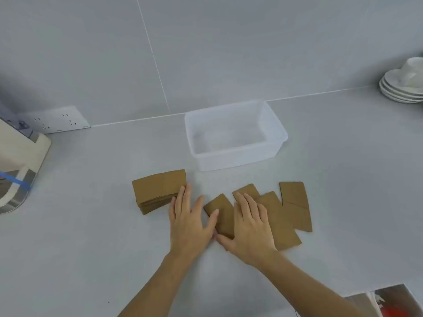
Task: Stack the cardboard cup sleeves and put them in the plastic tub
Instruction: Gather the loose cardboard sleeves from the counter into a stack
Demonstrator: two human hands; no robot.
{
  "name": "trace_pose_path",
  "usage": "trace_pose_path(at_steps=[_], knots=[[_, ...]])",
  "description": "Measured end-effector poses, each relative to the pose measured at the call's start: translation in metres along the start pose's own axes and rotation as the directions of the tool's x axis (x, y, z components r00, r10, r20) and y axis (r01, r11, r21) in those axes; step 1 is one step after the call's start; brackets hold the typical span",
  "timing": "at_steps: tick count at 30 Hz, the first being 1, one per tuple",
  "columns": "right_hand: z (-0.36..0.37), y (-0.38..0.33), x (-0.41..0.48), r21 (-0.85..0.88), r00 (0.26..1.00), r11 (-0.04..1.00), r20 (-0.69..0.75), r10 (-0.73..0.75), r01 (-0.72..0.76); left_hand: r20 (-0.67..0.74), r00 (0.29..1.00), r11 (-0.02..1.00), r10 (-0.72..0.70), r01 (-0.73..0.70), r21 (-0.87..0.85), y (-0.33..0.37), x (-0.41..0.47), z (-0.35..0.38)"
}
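The loose cup sleeves [274, 216] lie fanned on the desk [91, 236] in front of me, four that I can count, overlapping at odd angles; my right hand [249, 227] lies flat on them with the fingers [242, 202] spread wide, pressing rather than gripping, and the thumb tucked under the near edge of the leftmost one; my left hand [187, 220] is flat too, fingers open, its thumb touching that same sleeve and its fingertips just beside the stack [158, 191] I have already built to the left; the plastic tub [235, 136] stands empty beyond, near the wall, apart from both stack and loose pieces

What I think could go wrong: the sleeves are thin and lie flush to a smooth top, so sliding them together may make one ride up or skid off instead of squaring; the far right sleeve [296, 205] is outside my palm and could be left behind; my left fingers sit so close to the stack that a careless sweep could shear its top layers sideways; a tall stack carried in one go may splay on the way to the tub

No brand, label or writing can be read on the sleeves or the tub; the printed thing [393, 303] at the lower right corner is too blurred to read
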State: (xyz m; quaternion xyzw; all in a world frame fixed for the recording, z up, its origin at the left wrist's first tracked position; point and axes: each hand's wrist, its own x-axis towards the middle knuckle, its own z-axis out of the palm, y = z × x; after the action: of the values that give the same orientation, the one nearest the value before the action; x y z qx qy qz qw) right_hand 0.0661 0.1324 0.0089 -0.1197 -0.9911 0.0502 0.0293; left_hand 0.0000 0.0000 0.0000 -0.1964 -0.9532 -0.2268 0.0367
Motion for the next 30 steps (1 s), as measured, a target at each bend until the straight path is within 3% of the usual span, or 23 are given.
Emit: trace_pose_path(at_steps=[6,11,16,19,23,30], knots=[[0.008,-0.005,-0.002,0.002,0.999,1.000,-0.051,0.016,-0.016,-0.073,0.993,0.993,0.097,-0.091,0.074,-0.003,-0.001,-0.002],[0.007,-0.006,0.000,0.040,0.996,0.997,-0.059,0.071,-0.069,-0.172,0.972,0.986,0.157,-0.164,-0.023,0.003,-0.009,-0.008],[0.002,-0.007,0.002,0.094,0.986,0.986,-0.081,0.147,-0.140,-0.197,0.978,0.979,0.070,-0.105,-0.172,0.012,-0.017,-0.006],[-0.004,-0.008,0.005,0.147,0.978,0.973,-0.085,0.193,-0.179,-0.127,0.991,0.952,-0.048,0.007,-0.305,0.020,-0.017,-0.006],[-0.009,-0.009,0.007,0.211,0.969,0.959,-0.112,0.219,-0.192,0.132,0.968,0.805,-0.214,0.251,-0.537,0.033,-0.014,-0.011],[-0.012,-0.008,0.006,0.242,0.966,0.955,-0.152,0.211,-0.171,0.352,0.905,0.549,-0.239,0.425,-0.720,0.046,-0.001,-0.013]])
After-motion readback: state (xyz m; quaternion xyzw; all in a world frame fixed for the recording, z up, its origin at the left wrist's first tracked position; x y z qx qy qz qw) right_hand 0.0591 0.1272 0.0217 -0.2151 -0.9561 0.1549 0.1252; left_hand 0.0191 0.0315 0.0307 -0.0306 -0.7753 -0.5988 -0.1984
